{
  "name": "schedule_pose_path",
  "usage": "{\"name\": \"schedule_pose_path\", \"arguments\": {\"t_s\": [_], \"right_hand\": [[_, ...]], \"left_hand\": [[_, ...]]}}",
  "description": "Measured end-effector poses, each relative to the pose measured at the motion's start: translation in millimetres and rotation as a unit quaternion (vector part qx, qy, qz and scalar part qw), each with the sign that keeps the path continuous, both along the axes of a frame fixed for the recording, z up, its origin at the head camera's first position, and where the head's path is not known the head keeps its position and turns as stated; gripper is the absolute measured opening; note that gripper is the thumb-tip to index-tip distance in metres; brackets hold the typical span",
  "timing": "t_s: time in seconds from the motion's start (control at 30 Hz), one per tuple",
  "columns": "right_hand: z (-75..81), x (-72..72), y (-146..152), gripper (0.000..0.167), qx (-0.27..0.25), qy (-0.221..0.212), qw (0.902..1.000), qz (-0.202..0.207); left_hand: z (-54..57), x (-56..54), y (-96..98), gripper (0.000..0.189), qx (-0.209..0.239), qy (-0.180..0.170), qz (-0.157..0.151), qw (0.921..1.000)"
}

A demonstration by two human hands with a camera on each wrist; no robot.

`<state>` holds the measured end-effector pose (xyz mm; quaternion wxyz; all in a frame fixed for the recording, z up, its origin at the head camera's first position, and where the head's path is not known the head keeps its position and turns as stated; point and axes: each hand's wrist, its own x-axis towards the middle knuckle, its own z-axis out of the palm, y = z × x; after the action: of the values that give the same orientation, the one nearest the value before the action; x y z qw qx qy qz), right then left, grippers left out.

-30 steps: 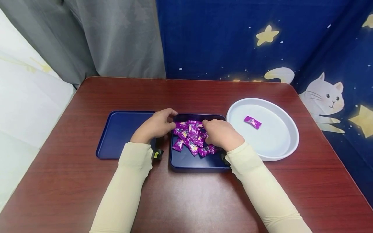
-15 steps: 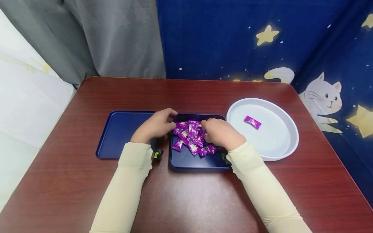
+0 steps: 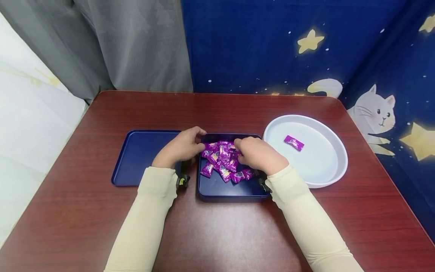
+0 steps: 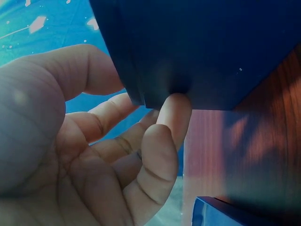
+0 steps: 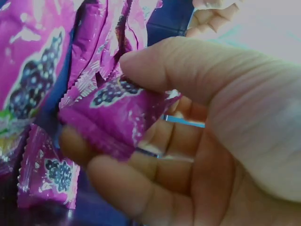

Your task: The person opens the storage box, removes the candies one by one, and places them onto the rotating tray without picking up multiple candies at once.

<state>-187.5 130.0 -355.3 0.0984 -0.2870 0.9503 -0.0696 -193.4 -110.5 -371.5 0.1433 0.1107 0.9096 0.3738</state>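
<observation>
My right hand reaches into a dark blue rectangular box and pinches one purple-wrapped candy between thumb and fingers. Its wrapper has a dark berry picture, clearest in the right wrist view. A loose heap of several similar candies lies in the box, left of this hand. My left hand holds the box at its left side. In the left wrist view, its thumb and fingertips press the box wall near a corner. The right fingertips are hidden in the head view.
Left of the box, partly behind my left hand, lies a flat dark blue tray. A round white tray stands to the right, with a single purple candy in it. All rest on a reddish-brown table; curtains hang behind.
My right hand has shifted very slightly within the box, fingers staying at the candies. My left hand keeps its place on the box side.
</observation>
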Motion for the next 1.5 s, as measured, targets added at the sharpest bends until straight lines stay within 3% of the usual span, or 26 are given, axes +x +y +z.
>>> {"name": "schedule_pose_path", "arguments": {"t_s": [0.3,0.73,1.0,1.5], "right_hand": [[0.7,0.2,0,0.009,-0.020,0.005,0.9996,0.021],[3.2,1.4,-1,0.023,-0.017,0.012,0.9994,0.028],[7.2,2.6,-1,0.028,-0.039,-0.003,0.9991,0.015],[16.0,8.1,0,0.030,-0.050,0.007,0.9985,0.021]], "left_hand": [[-1.1,-0.2,-0.1,0.044,-0.001,0.003,0.000,1.0000],[0.3,0.1,1.1,0.043,0.003,0.005,-0.002,1.0000],[0.8,0.3,0.7,0.044,0.002,0.001,-0.005,1.0000],[0.4,0.3,0.4,0.044,0.001,0.001,-0.004,1.0000]]}}
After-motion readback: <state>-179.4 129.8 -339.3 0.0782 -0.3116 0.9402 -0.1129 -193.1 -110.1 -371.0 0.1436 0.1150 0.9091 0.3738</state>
